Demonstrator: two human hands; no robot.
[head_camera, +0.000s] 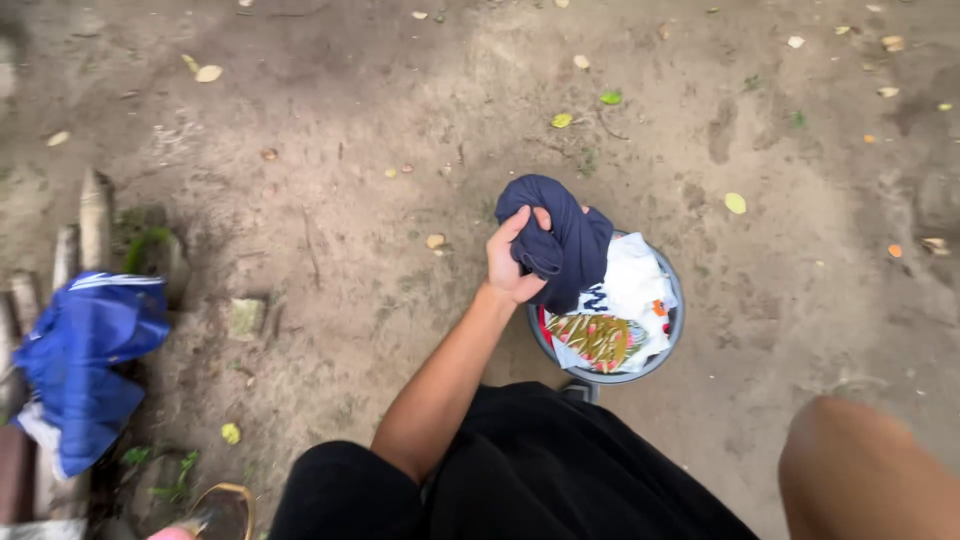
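Gripping a bunched dark blue cloth (560, 235) above a grey bucket (677, 310) of laundry on bare dirt ground (350, 180).

One hand (515, 262), reaching from the left side of the body so taken as the left, has its fingers curled tight around the wadded cloth, thumb pressed over the top; the cloth hangs clear above the bucket's near-left rim. Inside the bucket lie a white garment (635, 280) and a patterned piece in red, green and yellow (595, 338). The other hand is out of view; only a bare knee (860, 470) shows at lower right. Black shorts (540, 470) fill the bottom centre. Well apart at the left edge, a bright blue garment (85, 360) drapes over weathered wooden posts (93, 220). Fallen leaves are scattered on the ground.
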